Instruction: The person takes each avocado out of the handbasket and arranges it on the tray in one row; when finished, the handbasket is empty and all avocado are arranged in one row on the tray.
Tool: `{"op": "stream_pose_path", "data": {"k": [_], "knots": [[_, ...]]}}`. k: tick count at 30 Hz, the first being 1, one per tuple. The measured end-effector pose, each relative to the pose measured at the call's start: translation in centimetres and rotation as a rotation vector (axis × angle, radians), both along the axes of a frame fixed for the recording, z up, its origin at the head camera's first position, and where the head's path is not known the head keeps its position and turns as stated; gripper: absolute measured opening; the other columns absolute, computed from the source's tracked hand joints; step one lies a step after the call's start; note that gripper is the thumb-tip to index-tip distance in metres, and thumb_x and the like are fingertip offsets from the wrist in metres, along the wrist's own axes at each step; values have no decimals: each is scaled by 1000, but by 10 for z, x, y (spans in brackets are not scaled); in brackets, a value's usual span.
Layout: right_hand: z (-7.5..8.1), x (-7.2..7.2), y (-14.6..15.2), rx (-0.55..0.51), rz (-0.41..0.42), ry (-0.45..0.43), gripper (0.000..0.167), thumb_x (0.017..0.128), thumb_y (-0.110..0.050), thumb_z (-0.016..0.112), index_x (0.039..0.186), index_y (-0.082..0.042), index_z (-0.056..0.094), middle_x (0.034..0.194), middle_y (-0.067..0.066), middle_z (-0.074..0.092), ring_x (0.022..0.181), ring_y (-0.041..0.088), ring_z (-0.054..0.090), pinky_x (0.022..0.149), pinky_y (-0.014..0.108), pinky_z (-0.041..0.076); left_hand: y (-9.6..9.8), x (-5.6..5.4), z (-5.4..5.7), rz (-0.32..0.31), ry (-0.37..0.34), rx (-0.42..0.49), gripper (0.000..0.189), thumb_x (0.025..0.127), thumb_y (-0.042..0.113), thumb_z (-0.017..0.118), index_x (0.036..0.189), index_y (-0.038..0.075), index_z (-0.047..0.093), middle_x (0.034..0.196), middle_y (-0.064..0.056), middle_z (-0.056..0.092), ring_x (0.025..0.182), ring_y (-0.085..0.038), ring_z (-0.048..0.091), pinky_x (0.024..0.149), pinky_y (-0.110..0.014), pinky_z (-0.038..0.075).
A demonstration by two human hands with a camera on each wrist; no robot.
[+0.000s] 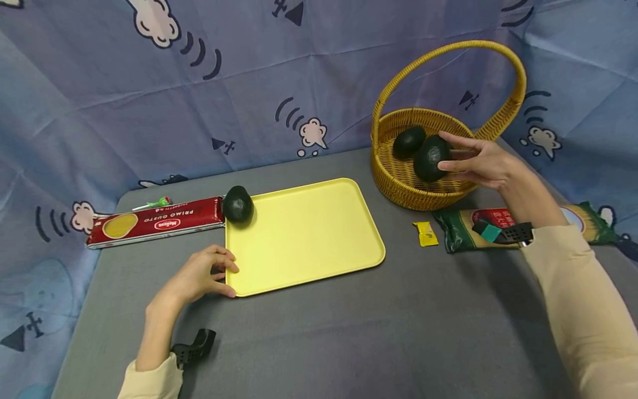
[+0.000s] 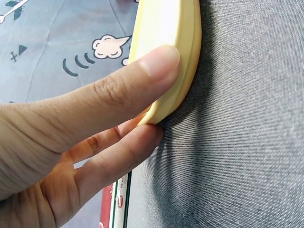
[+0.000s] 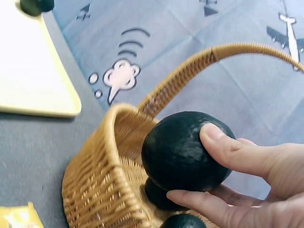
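Gripping: right hand (image 1: 482,160), dark avocado (image 1: 430,159) (long axis seemingly front-to-back); left hand (image 1: 203,275), yellow tray (image 1: 304,238).

From the head, looks forward and down over the grey table (image 1: 319,343), far enough back to take in left hand (image 1: 199,272), right hand (image 1: 482,162) and the patterned cloth (image 1: 259,111) beyond. At the left wrist, sits very close to the yellow tray (image 1: 304,238), facing past its edge toward the cloth (turned nearly sideways, table to the right). At the right wrist, looks slantwise from close by across basket (image 1: 394,185) and held avocado (image 1: 430,159) to the cloth. Shares yellow tray and cloth among all three; shares basket only between head and right wrist.
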State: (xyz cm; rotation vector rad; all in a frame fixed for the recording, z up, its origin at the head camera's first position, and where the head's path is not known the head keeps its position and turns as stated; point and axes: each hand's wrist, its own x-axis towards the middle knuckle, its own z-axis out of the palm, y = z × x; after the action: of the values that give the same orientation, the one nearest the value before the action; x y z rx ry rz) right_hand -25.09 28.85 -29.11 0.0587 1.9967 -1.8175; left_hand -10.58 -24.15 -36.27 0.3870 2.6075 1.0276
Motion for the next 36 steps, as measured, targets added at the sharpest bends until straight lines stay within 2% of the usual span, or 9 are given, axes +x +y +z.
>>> {"op": "stream_pose_path", "data": {"k": [7, 13, 19, 24, 27, 31, 36], "knots": [[7, 12, -8, -9, 37, 26, 74, 92, 5, 58, 148, -36, 31, 155, 21, 10, 94, 8, 65, 78, 29, 60, 0, 0, 1, -10, 17, -14, 37, 63, 7, 88, 94, -3, 70, 113, -18, 53, 101, -33, 58, 82, -31, 59], [10, 19, -20, -48, 108, 62, 74, 93, 7, 55, 150, -32, 28, 152, 23, 13, 98, 11, 65, 79, 31, 60, 0, 0, 0, -14, 21, -6, 36, 64, 7, 88, 93, -2, 70, 113, -18, 53, 102, -34, 57, 82, -31, 59], [12, 24, -36, -125, 127, 62, 73, 92, 10, 55, 150, -29, 32, 150, 20, 16, 100, 15, 65, 81, 34, 60, 0, -1, 0, -20, 22, -7, 36, 64, 8, 88, 94, -2, 71, 113, -18, 53, 102, -34, 57, 82, -30, 59], [16, 28, -52, -87, 153, 62, 75, 92, 6, 57, 151, -30, 27, 155, 22, 9, 100, 15, 64, 84, 35, 58, -1, -1, 1, -19, 20, -8, 37, 64, 8, 88, 94, -3, 71, 114, -18, 53, 103, -34, 57, 82, -30, 59], [17, 30, -64, -80, 171, 74, 76, 92, 6, 58, 152, -29, 26, 156, 22, 10, 101, 14, 64, 83, 33, 58, -1, -1, 1, -14, 17, -6, 36, 64, 7, 88, 94, -3, 70, 114, -18, 52, 103, -34, 57, 82, -30, 59], [16, 32, -81, -142, 188, 81, 76, 90, 9, 59, 151, -25, 28, 152, 23, 21, 102, 16, 65, 82, 32, 59, -1, 0, 0, -17, 25, -12, 37, 64, 8, 88, 94, -3, 71, 114, -18, 53, 102, -34, 57, 81, -30, 59], [10, 29, -98, -246, 248, 59, 77, 90, 12, 58, 152, -21, 26, 152, 24, 21, 106, 20, 64, 85, 35, 58, 0, 0, 0, -13, 22, -15, 36, 64, 8, 88, 94, -3, 71, 114, -18, 53, 103, -34, 57, 82, -30, 59]]}}
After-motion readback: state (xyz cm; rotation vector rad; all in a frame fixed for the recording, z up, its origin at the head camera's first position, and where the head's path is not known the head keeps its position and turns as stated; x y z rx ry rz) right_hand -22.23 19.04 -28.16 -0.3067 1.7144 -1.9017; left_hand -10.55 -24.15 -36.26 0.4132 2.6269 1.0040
